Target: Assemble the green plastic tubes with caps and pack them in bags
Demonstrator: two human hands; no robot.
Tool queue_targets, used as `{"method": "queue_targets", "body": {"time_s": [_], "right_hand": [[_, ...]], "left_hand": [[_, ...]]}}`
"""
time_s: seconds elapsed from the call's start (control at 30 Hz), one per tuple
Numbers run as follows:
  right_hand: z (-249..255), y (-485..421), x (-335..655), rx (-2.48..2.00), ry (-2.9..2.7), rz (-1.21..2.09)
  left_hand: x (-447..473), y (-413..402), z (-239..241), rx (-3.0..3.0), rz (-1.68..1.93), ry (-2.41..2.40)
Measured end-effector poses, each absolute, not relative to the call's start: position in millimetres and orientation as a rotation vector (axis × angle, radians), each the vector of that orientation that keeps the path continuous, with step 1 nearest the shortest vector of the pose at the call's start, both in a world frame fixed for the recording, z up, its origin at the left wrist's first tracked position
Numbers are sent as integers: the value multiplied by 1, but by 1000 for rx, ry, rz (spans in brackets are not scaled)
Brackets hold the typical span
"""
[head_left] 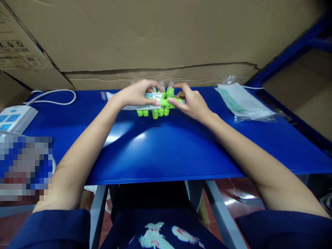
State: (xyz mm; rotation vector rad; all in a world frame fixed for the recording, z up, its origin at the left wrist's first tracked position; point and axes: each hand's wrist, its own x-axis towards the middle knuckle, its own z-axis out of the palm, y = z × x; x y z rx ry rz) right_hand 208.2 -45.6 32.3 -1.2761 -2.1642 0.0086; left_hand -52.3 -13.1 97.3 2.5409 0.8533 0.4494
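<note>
My left hand is closed on a narrow clear plastic bag, its thumb along the front of the bag. Facing it, my right hand pinches a lime-green tube with a clear end pointing right. The tube lies sideways at the bag's right end; I cannot tell whether its tip is inside. Under and behind both hands, several more lime-green tubes with clear ends lie side by side on the blue table, partly covered by the bag and my fingers.
A clear packet of flat white and green sheets lies at the right on the blue table. At the left are a white power strip and its looped cable. Cardboard stands along the back edge.
</note>
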Motion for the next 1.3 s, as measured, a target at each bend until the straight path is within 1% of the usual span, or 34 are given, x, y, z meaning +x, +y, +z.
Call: {"method": "queue_targets", "body": {"time_s": [0.1,0.3,0.53,0.63,0.73,0.8,0.93,1.3], "right_hand": [[30,-44,208,-1205,-2125,45],[31,-46,205,-1182,-2116,2],[34,-38,221,-1412,-1931,-4],[32,-29,229,-1417,-1915,150],[29,-23,231,-1340,-1933,380],[27,-20,231,-1297,-1924,478],[29,-21,227,-1249,-1879,569],[29,-32,207,-1191,-1798,732]], "left_hand": [[-49,-16,97,2543,412,856],[-48,-20,96,2559,340,963],[-64,-8,92,2511,462,1022],[-70,-5,94,2506,540,1079],[-72,-3,94,2521,605,1093],[-72,-3,93,2530,638,1095],[-70,-5,93,2528,680,1102],[-56,-16,102,2604,557,1075]]}}
